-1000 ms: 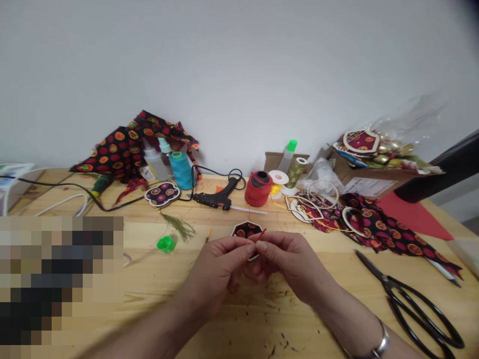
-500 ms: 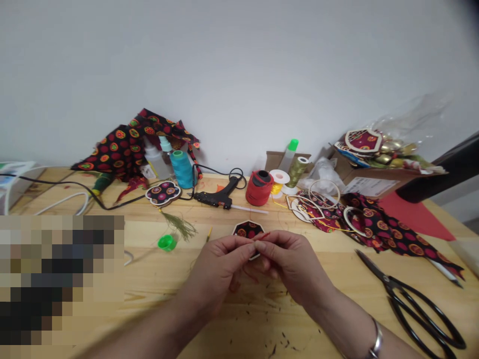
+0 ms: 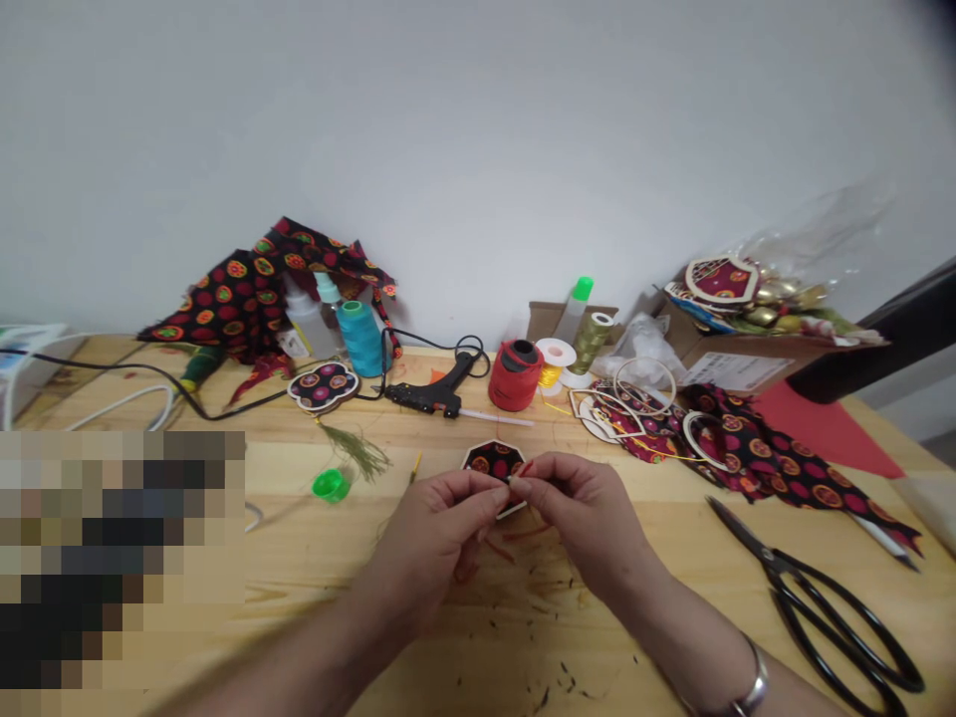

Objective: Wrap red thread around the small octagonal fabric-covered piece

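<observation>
Over the table my left hand point(image 3: 440, 518) and my right hand point(image 3: 583, 508) meet almost fingertip to fingertip, both closed in a pinch. A thin red cord point(image 3: 527, 468) pokes up from my right fingers, and more red strands hang below the two hands. Something tiny and pale green shows between the fingertips, too small to name. Just behind the hands lies an octagonal wood-framed piece point(image 3: 493, 458) with dark patterned fabric, partly covered by my fingers. A small green cap point(image 3: 330, 486) sits to the left of my left hand.
Black scissors point(image 3: 814, 597) lie at the right. Along the back are a glue gun point(image 3: 429, 395), a red cord spool point(image 3: 515, 375), a turquoise thread cone point(image 3: 363, 341) and patterned fabric point(image 3: 784, 448). A flower-shaped piece point(image 3: 323, 386) has a green tassel point(image 3: 358, 453). Dark scraps litter the front.
My fingertips have drawn slightly apart, my right hand shifting a little right, so the tiny pale green bit now shows between them. The whole view has shifted slightly.
</observation>
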`<state>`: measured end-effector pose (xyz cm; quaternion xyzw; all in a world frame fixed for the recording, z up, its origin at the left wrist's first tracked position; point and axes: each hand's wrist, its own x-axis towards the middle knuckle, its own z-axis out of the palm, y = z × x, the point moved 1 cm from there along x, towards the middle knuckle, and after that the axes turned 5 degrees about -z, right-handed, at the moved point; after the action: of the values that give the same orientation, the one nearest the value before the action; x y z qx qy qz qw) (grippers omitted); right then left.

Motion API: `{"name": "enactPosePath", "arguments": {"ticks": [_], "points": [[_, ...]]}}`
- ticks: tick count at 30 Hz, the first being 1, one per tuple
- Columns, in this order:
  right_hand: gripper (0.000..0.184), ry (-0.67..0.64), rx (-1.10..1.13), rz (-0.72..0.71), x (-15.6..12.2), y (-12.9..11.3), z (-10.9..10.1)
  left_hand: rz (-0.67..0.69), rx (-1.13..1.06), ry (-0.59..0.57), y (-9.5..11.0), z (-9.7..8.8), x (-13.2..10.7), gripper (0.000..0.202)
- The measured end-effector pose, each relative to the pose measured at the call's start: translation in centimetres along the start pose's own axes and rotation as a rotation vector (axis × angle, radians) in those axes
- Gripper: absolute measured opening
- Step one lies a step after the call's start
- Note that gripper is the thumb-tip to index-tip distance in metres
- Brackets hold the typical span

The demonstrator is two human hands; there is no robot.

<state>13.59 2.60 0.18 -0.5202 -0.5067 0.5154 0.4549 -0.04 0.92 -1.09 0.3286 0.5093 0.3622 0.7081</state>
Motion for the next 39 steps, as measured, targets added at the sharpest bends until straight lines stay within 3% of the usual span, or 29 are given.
{"name": "enactPosePath", "arguments": {"ticks": [10,16,24,33,39], "points": [[0.007,-0.029,-0.033,-0.026,0.2,0.0,-0.5,-0.012,-0.01,-0.039,0.4,0.1,0.0,0.016],[0.007,-0.013,-0.062,-0.059,0.2,-0.2,-0.5,0.051,0.068,0.089,1.2,0.2,-0.4,0.013],[0.007,-0.01,-0.053,-0.06,0.2,-0.1,-0.7,0.017,0.228,0.019,0.8,0.2,-0.5,0.017],[0.011,-0.028,0.052,0.001,0.1,-0.4,-0.5,0.296,0.472,0.047,0.9,0.2,-0.4,0.014],[0.015,-0.099,0.227,0.046,-0.1,0.2,-0.4,0.376,0.532,0.03,0.2,0.5,-0.2,0.016]]}}
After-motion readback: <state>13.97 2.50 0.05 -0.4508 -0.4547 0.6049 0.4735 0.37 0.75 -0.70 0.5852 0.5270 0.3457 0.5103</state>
